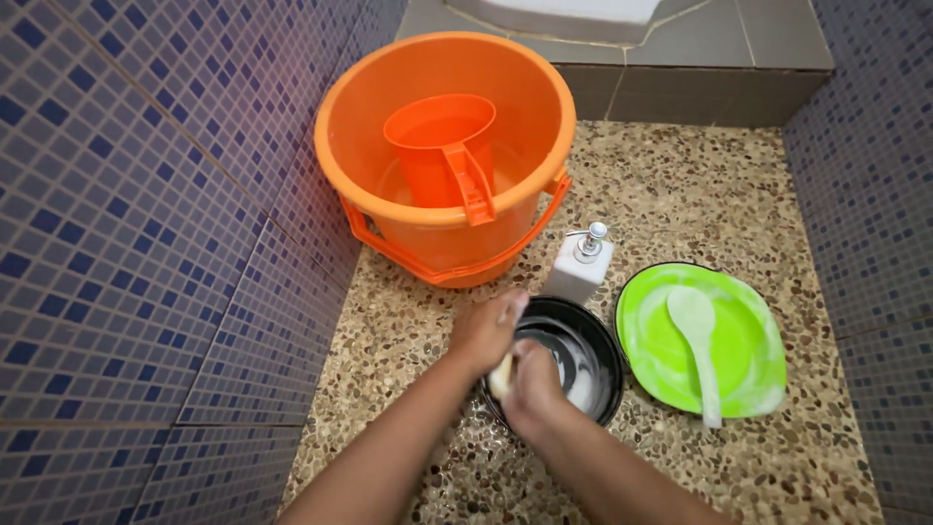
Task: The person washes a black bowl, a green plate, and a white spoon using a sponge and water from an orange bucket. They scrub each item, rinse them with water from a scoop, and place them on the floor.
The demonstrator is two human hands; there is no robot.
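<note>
A black bowl (586,362) with soapy foam inside sits on the pebbled floor. My left hand (483,331) grips the bowl's near-left rim. My right hand (533,389) is closed on a pale yellow sponge (501,377) pressed against the bowl's rim and inside. Just right of the bowl lies a green plate (748,384), smeared with foam, with a pale green spoon (698,335) resting on it.
A white pump soap bottle (580,264) stands behind the bowl. An orange bucket (530,87) with water and an orange scoop (442,146) stands at the back left. Blue mosaic tile walls (126,243) close in on both sides; a grey step (680,78) rises behind.
</note>
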